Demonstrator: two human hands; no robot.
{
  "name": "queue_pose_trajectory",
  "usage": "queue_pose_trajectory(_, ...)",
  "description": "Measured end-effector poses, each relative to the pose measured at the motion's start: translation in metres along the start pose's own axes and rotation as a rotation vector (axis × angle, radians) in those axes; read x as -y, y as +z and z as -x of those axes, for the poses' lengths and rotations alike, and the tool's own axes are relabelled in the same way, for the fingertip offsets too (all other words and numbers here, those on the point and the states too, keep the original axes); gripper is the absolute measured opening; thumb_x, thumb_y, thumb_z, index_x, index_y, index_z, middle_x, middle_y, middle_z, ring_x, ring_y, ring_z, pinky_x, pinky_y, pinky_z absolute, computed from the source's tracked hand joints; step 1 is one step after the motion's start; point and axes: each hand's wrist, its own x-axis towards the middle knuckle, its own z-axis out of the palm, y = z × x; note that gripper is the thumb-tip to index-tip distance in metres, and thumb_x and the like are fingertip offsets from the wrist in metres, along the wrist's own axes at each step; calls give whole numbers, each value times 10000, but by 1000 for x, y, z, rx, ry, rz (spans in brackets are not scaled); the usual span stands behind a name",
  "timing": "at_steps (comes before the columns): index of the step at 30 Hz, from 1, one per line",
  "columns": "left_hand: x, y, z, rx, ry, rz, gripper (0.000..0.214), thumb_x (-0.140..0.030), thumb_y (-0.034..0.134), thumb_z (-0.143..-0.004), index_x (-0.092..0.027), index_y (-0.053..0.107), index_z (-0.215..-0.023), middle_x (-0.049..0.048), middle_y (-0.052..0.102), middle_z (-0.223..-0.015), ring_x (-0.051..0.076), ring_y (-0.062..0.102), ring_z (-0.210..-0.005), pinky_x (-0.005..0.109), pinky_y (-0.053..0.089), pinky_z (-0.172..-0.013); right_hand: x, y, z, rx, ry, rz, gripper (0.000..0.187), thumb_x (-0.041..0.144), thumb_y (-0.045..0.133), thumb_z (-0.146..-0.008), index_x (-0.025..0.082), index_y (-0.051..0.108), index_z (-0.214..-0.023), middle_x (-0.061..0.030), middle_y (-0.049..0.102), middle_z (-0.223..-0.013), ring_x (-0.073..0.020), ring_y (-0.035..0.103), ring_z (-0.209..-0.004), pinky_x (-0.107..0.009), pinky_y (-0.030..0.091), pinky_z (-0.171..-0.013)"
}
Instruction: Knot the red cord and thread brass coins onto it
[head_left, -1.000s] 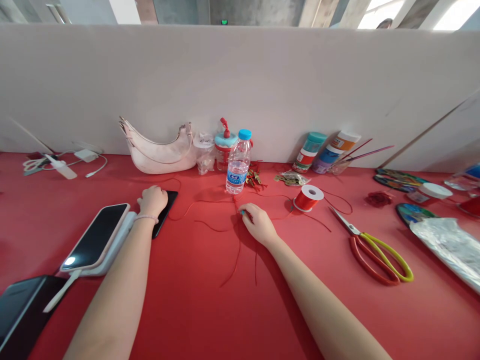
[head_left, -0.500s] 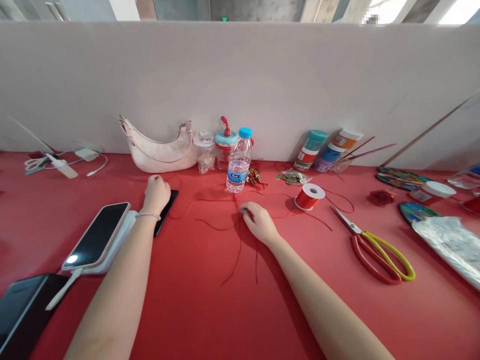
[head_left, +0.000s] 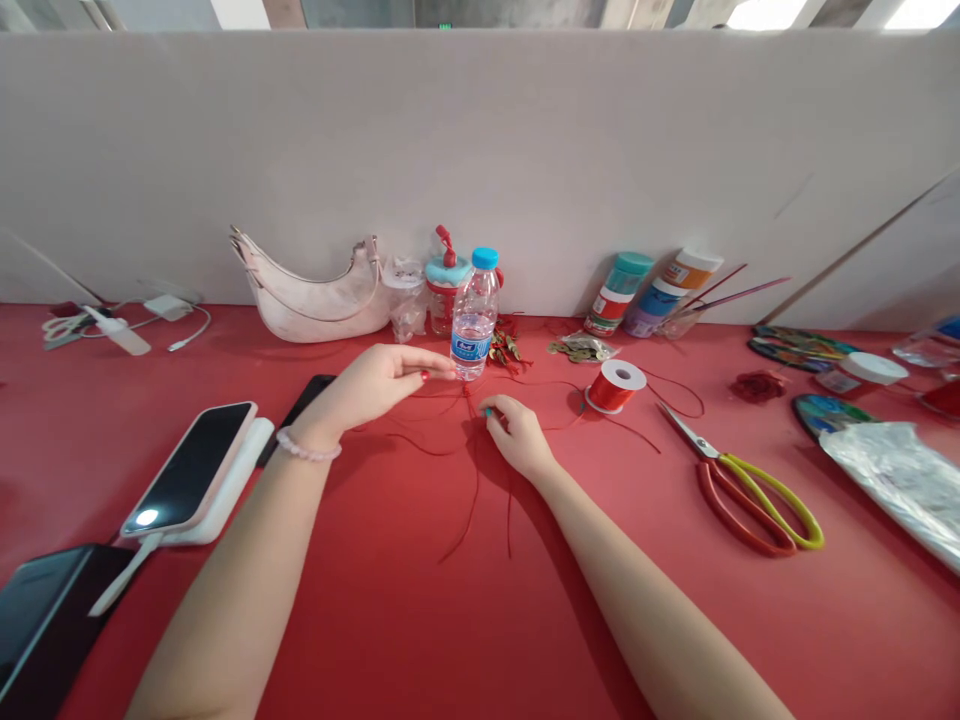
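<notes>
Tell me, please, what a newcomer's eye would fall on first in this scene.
The bright red table fills the view, with both bare arms reaching to its middle: the right hand holds thin red cord there, and the left hand reaches toward it, just short of the water bottle. To the right lie a spool of red cord and red-and-yellow scissors.
</notes>
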Motion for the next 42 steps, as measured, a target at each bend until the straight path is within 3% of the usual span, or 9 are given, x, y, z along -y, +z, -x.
queue_pose_trajectory(6, 8, 24, -8, 152, 2, -36, 213, -220, 495, -795, -179, 672, -907, 17, 716, -901, 179, 637, -926, 289, 466, -869, 0, 0, 0, -12, 4, -14, 237, 127, 414, -751, 199, 596, -885, -44, 645, -868, -174, 586, -818, -282, 437, -755)
queue_pose_trajectory(11, 20, 32, -9, 544, -116, -21, 260, -186, 484, -772, -170, 605, -1000, 24, 700, -833, 154, 664, -764, 257, 482, -747, -2, 1, -1, -16, 11, -23, 224, 139, 413, -760, 195, 602, -868, -48, 650, -867, -174, 589, -826, -281, 436, -761)
queue_pose_trajectory(13, 25, 35, -10, 632, -174, -64, 294, -175, 477, -752, -169, 557, -1035, 15, 687, -779, 146, 654, -684, 241, 475, -663, -3, 1, -1, -21, 16, -25, 227, 143, 409, -761, 194, 602, -869, -47, 651, -877, -171, 589, -832, -280, 434, -765)
queue_pose_trajectory(17, 34, 45, -10, 564, -203, -306, 304, -226, 504, -733, -187, 468, -1033, -17, 648, -663, 149, 604, -583, 223, 400, -523, 3, 0, -1, -30, 58, 38, 230, 151, 399, -766, 185, 594, -885, -45, 646, -897, -159, 582, -826, -264, 424, -757)
queue_pose_trajectory(23, 32, 60, -8, 461, -173, -632, 223, -248, 532, -761, -180, 430, -948, 10, 632, -659, 174, 595, -587, 235, 346, -500, 28, -8, -1, 118, 228, 512, 226, 351, 523, -737, 169, 577, -859, -83, 594, -900, -237, 541, -885, -327, 391, -734)
queue_pose_trajectory(29, 26, 63, -5, 379, -16, -820, 247, -248, 581, -781, -157, 442, -963, 78, 642, -845, 198, 616, -703, 237, 352, -507, 44, -10, 2, 292, 183, 696, 410, 446, 561, -688, 130, 547, -949, -132, 553, -1006, -292, 489, -975, -387, 374, -780)
queue_pose_trajectory(35, 8, 61, 8, 437, -83, -918, 216, -334, 630, -746, -149, 555, -830, 86, 653, -847, 240, 637, -751, 281, 438, -582, 53, -15, 2, 325, 155, 781, 493, 491, 565, -686, 105, 544, -991, -160, 557, -1031, -313, 487, -995, -407, 380, -788)
queue_pose_trajectory(39, -6, 68, 19, 505, -114, -986, 104, -179, 569, -774, -111, 612, -842, 129, 663, -887, 267, 645, -834, 325, 486, -681, 63, -22, 0, 391, 230, 823, 483, 466, 564, -716, 82, 555, -1008, -182, 594, -1001, -303, 554, -948, -387, 412, -756)
queue_pose_trajectory(42, -11, 74, 23, 467, -95, -1036, 224, -33, 427, -793, -79, 620, -897, 155, 659, -922, 272, 640, -883, 353, 495, -726, 73, -23, -1, 512, 302, 828, 429, 417, 582, -726, 71, 592, -981, -185, 635, -926, -290, 617, -873, -358, 442, -704)
